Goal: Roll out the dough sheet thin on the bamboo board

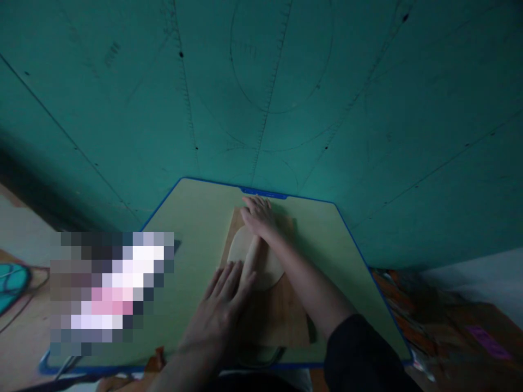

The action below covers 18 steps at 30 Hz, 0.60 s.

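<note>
A pale rolling pin (253, 253) lies lengthwise across a flat, rounded sheet of dough (238, 244) on a wooden board (278, 318). Over the pin's near end rests my left hand (226, 288); its fingers are stretched out and apart, with the thumb along the pin. At the far end my right hand (258, 216) lies over the pin, fingers extended and palm down, hiding that tip. Neither hand visibly wraps round the pin. My right forearm crosses above the dough's right side and covers part of it.
The board is on a pale green tabletop (196, 218) with a blue rim, against a green marked wall (286, 98). A blurred-out bright object (122, 288) is at the tabletop's left. Cardboard boxes (469, 337) stand on the right.
</note>
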Tool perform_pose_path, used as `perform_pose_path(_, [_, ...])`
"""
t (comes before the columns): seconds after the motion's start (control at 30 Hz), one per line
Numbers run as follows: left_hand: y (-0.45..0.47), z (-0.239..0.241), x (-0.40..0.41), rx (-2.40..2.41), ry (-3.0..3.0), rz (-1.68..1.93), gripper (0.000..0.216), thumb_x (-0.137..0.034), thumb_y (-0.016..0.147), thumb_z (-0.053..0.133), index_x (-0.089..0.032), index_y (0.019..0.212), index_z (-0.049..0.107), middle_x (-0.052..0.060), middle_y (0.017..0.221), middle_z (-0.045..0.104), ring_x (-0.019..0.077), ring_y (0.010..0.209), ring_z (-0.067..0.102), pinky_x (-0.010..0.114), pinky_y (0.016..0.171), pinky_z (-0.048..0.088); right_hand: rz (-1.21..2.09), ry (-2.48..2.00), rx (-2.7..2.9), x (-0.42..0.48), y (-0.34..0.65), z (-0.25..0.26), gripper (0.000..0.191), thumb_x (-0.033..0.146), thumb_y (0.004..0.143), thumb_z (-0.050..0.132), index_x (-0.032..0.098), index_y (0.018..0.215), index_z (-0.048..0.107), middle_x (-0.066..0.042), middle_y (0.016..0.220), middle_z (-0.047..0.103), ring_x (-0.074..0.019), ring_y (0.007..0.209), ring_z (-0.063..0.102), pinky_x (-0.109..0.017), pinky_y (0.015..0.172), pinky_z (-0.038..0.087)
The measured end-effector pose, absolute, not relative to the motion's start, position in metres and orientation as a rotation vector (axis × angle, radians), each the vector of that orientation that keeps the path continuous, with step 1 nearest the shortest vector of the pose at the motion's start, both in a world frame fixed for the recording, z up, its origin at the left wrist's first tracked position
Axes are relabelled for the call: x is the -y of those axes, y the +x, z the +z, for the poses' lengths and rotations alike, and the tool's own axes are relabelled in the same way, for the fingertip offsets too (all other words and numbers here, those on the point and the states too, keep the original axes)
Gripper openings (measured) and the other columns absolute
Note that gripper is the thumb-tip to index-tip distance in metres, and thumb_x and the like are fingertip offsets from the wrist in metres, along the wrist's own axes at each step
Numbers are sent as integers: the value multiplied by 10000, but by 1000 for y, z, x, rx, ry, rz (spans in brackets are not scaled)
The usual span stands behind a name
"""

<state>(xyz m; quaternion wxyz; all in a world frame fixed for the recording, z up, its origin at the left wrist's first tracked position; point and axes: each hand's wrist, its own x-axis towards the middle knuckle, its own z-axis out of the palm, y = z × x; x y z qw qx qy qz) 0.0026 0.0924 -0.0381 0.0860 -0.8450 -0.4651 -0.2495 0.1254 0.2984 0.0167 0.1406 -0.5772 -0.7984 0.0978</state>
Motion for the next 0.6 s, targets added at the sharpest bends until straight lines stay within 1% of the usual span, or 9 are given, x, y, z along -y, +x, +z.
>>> perform_pose_path(0.07, [20,-41,-94,1349,-2539,-787,417,-185,984,465,-169,1378,600,230,1521,495,365,1400,497,519,1055,513,310,-1687,2335,-292,150,15,458,254,999,385,229,1424,555,-86,1534,519,-256,1499,328,-515,1236,190])
perform_pose_path(0.13, [36,-39,-95,1318,-2613,-768,393,-181,986,479,-180,1353,621,198,1537,490,339,1420,478,482,1081,499,351,-1734,2369,-284,177,14,496,247,1001,376,206,1476,510,-111,1604,424,-267,1528,278,-521,1242,170])
perform_pose_path(0.2, [47,-35,-96,1252,-2709,-712,393,-168,990,476,-164,1357,618,165,1527,515,316,1437,459,454,1114,475,398,-1780,2394,-278,198,14,534,244,1003,357,173,1524,450,-139,1652,329,-267,1545,244,-514,1247,161])
perform_pose_path(0.3, [48,-29,-96,1225,-2742,-691,374,-160,993,459,-147,1316,647,154,1516,531,319,1428,470,469,1130,456,424,-1799,2392,-275,207,14,564,253,1002,348,158,1555,399,-155,1672,274,-261,1553,222,-508,1252,144])
perform_pose_path(0.37, [36,-30,-96,1274,-2706,-700,399,-161,986,460,-167,1349,626,153,1537,506,329,1417,483,486,1110,471,378,-1787,2359,-278,196,12,559,263,990,367,171,1538,429,-143,1663,300,-268,1545,241,-505,1250,151])
perform_pose_path(0.43, [16,-32,-95,1372,-2639,-717,478,-180,987,462,-196,1460,531,145,1535,512,333,1411,490,506,1093,482,309,-1758,2322,-284,175,10,541,261,976,385,191,1503,478,-122,1633,369,-275,1530,271,-508,1242,174])
perform_pose_path(0.5, [-8,-34,-94,1493,-2554,-728,517,-250,1004,472,-231,1521,459,143,1498,554,343,1407,493,534,1080,490,263,-1741,2280,-293,149,10,514,250,965,387,205,1459,521,-104,1572,466,-280,1503,314,-523,1232,188])
perform_pose_path(0.53, [-19,-34,-94,1550,-2503,-730,502,-303,1011,481,-244,1510,478,151,1479,570,358,1403,495,553,1067,497,245,-1738,2255,-297,136,10,492,246,963,382,206,1424,548,-101,1527,519,-281,1480,350,-532,1225,194])
perform_pose_path(0.6, [-36,-30,-95,1623,-2405,-720,445,-400,1012,497,-245,1420,586,190,1456,578,407,1388,500,594,1023,519,215,-1741,2204,-305,114,13,440,237,962,373,203,1337,601,-107,1421,609,-281,1404,440,-537,1207,221])
